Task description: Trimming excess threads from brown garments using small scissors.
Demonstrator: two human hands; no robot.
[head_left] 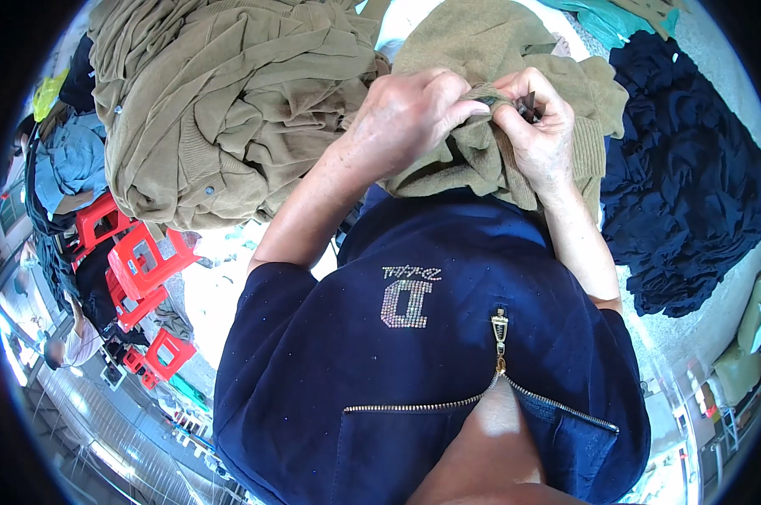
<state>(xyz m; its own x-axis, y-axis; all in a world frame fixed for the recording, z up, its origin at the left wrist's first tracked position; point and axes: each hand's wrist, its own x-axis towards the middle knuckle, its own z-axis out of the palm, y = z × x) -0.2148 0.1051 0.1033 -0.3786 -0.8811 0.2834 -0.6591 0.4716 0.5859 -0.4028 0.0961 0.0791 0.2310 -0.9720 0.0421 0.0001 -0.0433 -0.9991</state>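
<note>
An olive-brown ribbed knit garment [473,42] lies bunched over my lap. My left hand [414,109] is closed, thumb and fingers pinching a fold of it. Close by on the right, my right hand [539,130] is also closed, its thumb and forefinger gripping the same raised fold. A small dark object [528,106] shows within the curled fingers of that hand; its kind is not clear. The garment's lower part hangs in loose folds beneath both hands, with a ribbed band at the right.
A large pile of similar olive-brown knitwear [237,109] rises on the left. Dark navy garments [683,177] are heaped on the right. Red plastic stools [149,261] stand at the far left, near blue-grey cloth [71,164]. Teal plastic [612,21] lies at the far right.
</note>
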